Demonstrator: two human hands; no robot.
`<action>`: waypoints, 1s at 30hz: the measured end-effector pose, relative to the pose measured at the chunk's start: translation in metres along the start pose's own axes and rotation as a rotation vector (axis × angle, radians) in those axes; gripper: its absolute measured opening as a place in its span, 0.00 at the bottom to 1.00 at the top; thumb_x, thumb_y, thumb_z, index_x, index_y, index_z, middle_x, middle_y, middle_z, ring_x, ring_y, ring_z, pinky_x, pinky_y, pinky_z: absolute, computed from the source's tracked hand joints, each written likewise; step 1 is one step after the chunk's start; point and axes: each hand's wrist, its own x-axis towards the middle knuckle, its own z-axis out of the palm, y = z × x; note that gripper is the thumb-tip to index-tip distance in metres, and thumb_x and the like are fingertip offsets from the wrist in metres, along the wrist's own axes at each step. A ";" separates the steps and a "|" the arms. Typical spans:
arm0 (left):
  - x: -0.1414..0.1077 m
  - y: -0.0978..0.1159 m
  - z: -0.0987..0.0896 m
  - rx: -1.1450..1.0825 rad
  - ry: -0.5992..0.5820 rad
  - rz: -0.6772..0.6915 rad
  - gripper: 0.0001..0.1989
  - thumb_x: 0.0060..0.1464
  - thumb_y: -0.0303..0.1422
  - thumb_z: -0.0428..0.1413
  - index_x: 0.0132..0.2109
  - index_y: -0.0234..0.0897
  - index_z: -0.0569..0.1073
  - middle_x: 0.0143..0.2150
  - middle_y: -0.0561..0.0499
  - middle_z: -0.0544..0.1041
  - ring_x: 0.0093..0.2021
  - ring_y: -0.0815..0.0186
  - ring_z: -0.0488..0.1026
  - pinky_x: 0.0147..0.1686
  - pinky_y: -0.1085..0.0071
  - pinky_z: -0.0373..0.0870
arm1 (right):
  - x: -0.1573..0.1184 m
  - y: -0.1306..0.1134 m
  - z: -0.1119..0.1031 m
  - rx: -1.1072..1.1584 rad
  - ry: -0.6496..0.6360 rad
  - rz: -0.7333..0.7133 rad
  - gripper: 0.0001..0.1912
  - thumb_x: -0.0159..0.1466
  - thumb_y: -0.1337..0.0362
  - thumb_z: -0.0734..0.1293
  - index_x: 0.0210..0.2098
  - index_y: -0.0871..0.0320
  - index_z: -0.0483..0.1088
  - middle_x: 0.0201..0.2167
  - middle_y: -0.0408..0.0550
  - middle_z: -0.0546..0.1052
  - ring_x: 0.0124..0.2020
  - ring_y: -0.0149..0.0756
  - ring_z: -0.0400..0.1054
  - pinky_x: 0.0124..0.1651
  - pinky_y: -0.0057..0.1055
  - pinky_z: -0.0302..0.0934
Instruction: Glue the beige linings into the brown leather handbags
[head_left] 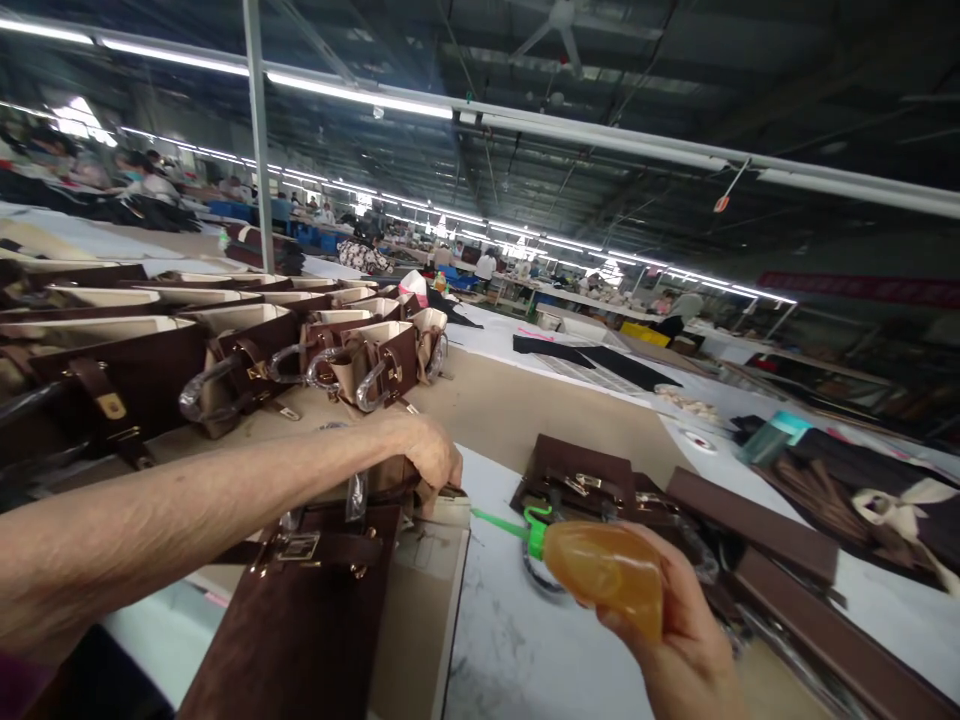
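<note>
In my right hand [686, 625] is a squeeze bottle [604, 570] of amber liquid, probably glue, its green nozzle pointing left. The nozzle tip is close to the top edge of an open dark brown handbag [315, 610]. My left hand [435, 455] is closed on that bag's upper edge, fingers bent down at the pale lining [450, 510]. The handbag has a gold clasp on a strap across its front and plastic-wrapped handles. What my left fingertips touch inside is partly hidden.
Rows of open brown handbags [225, 350] stand to the left. Flat brown bag pieces [750, 520] and a closed bag [577, 480] lie on the right. Black strips [600, 360], a teal-lidded container [776, 435] and a metal post [259, 140] are farther off. People work at distant tables.
</note>
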 end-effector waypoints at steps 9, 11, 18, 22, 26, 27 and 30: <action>0.004 0.004 0.008 -0.167 -0.242 -0.098 0.12 0.18 0.22 0.67 0.12 0.35 0.71 0.12 0.53 0.68 0.16 0.66 0.60 0.16 0.71 0.55 | 0.004 0.008 0.006 -0.239 -0.038 -0.131 0.25 0.47 0.59 0.74 0.44 0.50 0.70 0.44 0.44 0.75 0.41 0.39 0.70 0.40 0.24 0.66; 0.006 0.001 0.011 -0.211 -0.217 -0.099 0.13 0.18 0.21 0.66 0.11 0.35 0.69 0.12 0.53 0.68 0.15 0.67 0.59 0.15 0.71 0.54 | 0.007 0.008 0.005 -0.278 -0.065 -0.165 0.23 0.47 0.60 0.74 0.43 0.51 0.71 0.43 0.45 0.75 0.42 0.40 0.70 0.43 0.25 0.66; 0.008 -0.006 0.018 -0.335 -0.102 -0.085 0.14 0.18 0.23 0.67 0.10 0.36 0.68 0.11 0.55 0.68 0.12 0.69 0.58 0.12 0.73 0.51 | 0.011 0.015 -0.003 -0.285 -0.106 -0.149 0.22 0.45 0.60 0.75 0.41 0.52 0.73 0.43 0.47 0.76 0.42 0.45 0.70 0.44 0.32 0.67; 0.007 -0.006 0.017 -0.348 -0.124 -0.095 0.12 0.19 0.21 0.66 0.12 0.35 0.71 0.12 0.53 0.70 0.14 0.67 0.61 0.13 0.71 0.53 | 0.001 0.015 0.001 -0.244 -0.072 -0.141 0.19 0.48 0.58 0.74 0.40 0.50 0.73 0.41 0.47 0.76 0.40 0.44 0.70 0.37 0.29 0.68; 0.010 -0.007 0.019 -0.339 -0.151 -0.105 0.13 0.19 0.18 0.65 0.10 0.35 0.69 0.11 0.54 0.68 0.14 0.68 0.59 0.14 0.72 0.54 | 0.003 0.010 0.005 -0.212 -0.107 -0.119 0.20 0.50 0.59 0.73 0.43 0.49 0.72 0.42 0.45 0.75 0.36 0.41 0.71 0.28 0.26 0.68; 0.011 -0.007 0.020 -0.340 -0.144 -0.104 0.13 0.20 0.19 0.65 0.10 0.35 0.68 0.11 0.54 0.67 0.15 0.68 0.59 0.14 0.71 0.55 | 0.006 0.009 0.005 -0.220 -0.118 -0.129 0.21 0.50 0.60 0.73 0.43 0.48 0.71 0.42 0.45 0.75 0.36 0.40 0.71 0.29 0.25 0.69; 0.013 -0.010 0.022 -0.354 -0.099 -0.095 0.14 0.24 0.21 0.66 0.09 0.35 0.67 0.10 0.53 0.65 0.14 0.68 0.58 0.14 0.70 0.55 | 0.015 0.008 0.004 -0.281 -0.131 -0.181 0.23 0.46 0.63 0.75 0.42 0.49 0.71 0.41 0.44 0.76 0.37 0.38 0.71 0.38 0.25 0.68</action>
